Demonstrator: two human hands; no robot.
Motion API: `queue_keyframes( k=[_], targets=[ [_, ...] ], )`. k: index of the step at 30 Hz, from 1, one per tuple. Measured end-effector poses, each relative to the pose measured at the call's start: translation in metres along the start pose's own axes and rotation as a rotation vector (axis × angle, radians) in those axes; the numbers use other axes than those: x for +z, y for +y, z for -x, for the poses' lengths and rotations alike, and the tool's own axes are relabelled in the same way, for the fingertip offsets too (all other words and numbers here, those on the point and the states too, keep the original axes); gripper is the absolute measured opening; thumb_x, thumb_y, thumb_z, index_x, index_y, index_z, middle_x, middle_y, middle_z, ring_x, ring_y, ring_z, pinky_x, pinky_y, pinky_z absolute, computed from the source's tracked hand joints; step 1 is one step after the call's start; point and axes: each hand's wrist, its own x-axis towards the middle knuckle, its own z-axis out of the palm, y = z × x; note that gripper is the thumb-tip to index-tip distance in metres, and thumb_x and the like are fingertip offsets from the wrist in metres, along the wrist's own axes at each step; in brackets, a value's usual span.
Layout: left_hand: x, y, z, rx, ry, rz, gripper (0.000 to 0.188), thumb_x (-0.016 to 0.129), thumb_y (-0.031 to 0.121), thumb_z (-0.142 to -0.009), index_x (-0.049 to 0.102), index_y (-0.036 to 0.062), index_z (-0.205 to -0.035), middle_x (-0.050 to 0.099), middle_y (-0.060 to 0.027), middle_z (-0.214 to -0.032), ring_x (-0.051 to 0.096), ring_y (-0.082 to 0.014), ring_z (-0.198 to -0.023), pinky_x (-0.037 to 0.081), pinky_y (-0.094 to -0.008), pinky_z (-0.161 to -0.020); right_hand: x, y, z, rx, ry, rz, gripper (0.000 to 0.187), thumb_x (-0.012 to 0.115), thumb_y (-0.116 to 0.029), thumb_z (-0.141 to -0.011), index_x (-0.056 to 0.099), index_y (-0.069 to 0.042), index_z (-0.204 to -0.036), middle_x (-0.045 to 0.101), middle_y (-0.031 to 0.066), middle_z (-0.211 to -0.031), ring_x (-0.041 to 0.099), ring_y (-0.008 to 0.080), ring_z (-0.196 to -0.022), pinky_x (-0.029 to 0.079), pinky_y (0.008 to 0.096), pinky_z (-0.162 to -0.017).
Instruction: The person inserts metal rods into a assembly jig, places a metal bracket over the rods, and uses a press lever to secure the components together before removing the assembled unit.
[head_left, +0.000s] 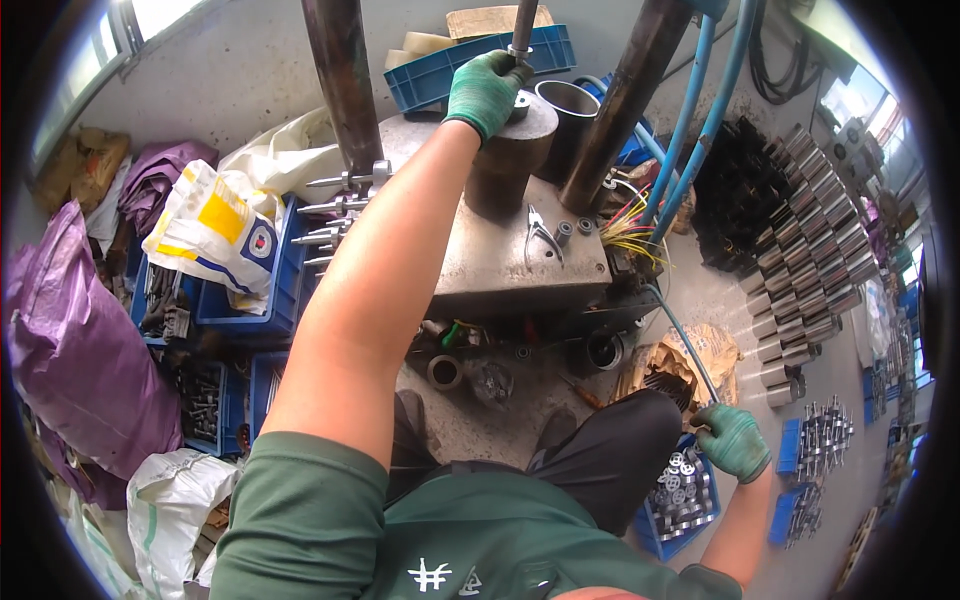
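Observation:
My left hand (483, 95), in a green glove, reaches out over the round steel block (512, 165) of a press. Its fingers are closed just below the press's upright rod (523, 28); what they hold is hidden. On the right, my other gloved hand, the right hand (735, 442), is wrapped round the end of a thin lever (685, 345) that slopes up to the machine. Pliers (543, 238) lie on the machine's flat steel bed (490, 262), beside two small metal rings (575, 230).
Dark steel columns (343, 80) flank the bed. Behind stands a blue crate (545, 48); blue hoses (690, 120) run down at right. Stacked metal cylinders (815, 250) fill the right side. A blue bin (690, 525) of metal parts sits below my right hand. Purple sacks (85, 340) lie left.

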Motion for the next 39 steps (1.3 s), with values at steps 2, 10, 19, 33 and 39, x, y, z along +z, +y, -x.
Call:
queue_keyframes(
  k=[2,10,19,33,39],
  targets=[
    [-0.001,-0.001,-0.001,0.002,0.007,0.005,0.021,0.076,0.018,-0.101,0.077,0.0033,-0.117,0.073,-0.0058,-0.094,0.069,-0.0142,-0.076,0.066,-0.0327,-0.062,0.004,-0.002,0.000,0.048,0.049,-0.010,0.021,0.066,-0.012,-0.082,0.079,-0.003,-0.097,0.076,0.0207,-0.097,0.074,0.0404,-0.092,0.060,0.0462,-0.086],
    [-0.002,-0.016,-0.012,0.063,0.040,-0.065,0.025,0.082,0.018,-0.096,0.078,0.0033,-0.115,0.080,-0.0051,-0.097,0.069,-0.0099,-0.081,0.058,-0.0279,-0.078,-0.021,0.001,-0.014,0.103,0.083,0.004,0.025,0.065,-0.016,-0.086,0.080,-0.004,-0.101,0.077,0.0193,-0.100,0.075,0.0380,-0.093,0.060,0.0457,-0.088],
    [-0.005,-0.026,-0.020,0.109,-0.010,-0.022,0.033,0.082,0.018,-0.095,0.074,0.0043,-0.124,0.077,-0.0062,-0.097,0.071,-0.0124,-0.081,0.059,-0.0297,-0.076,-0.011,0.007,-0.006,0.054,0.119,0.030,0.021,0.067,-0.017,-0.085,0.079,-0.004,-0.096,0.076,0.0195,-0.096,0.074,0.0395,-0.090,0.060,0.0464,-0.084],
    [-0.007,-0.029,-0.023,0.066,-0.069,0.031,0.039,0.069,0.039,-0.104,0.076,0.0022,-0.114,0.072,-0.0064,-0.086,0.066,-0.0152,-0.076,0.054,-0.0336,-0.077,-0.002,0.000,-0.001,0.109,0.156,0.053,0.021,0.072,-0.023,-0.087,0.078,-0.003,-0.090,0.074,0.0204,-0.090,0.073,0.0398,-0.085,0.059,0.0478,-0.079],
    [-0.010,-0.027,-0.023,0.080,-0.076,-0.050,0.037,0.068,0.037,-0.103,0.075,0.0017,-0.108,0.073,-0.0082,-0.085,0.067,-0.0174,-0.076,0.053,-0.0344,-0.077,-0.008,0.007,-0.006,0.096,0.117,0.061,0.019,0.072,-0.021,-0.087,0.079,-0.004,-0.092,0.075,0.0191,-0.094,0.073,0.0403,-0.086,0.059,0.0476,-0.080]
  ],
)
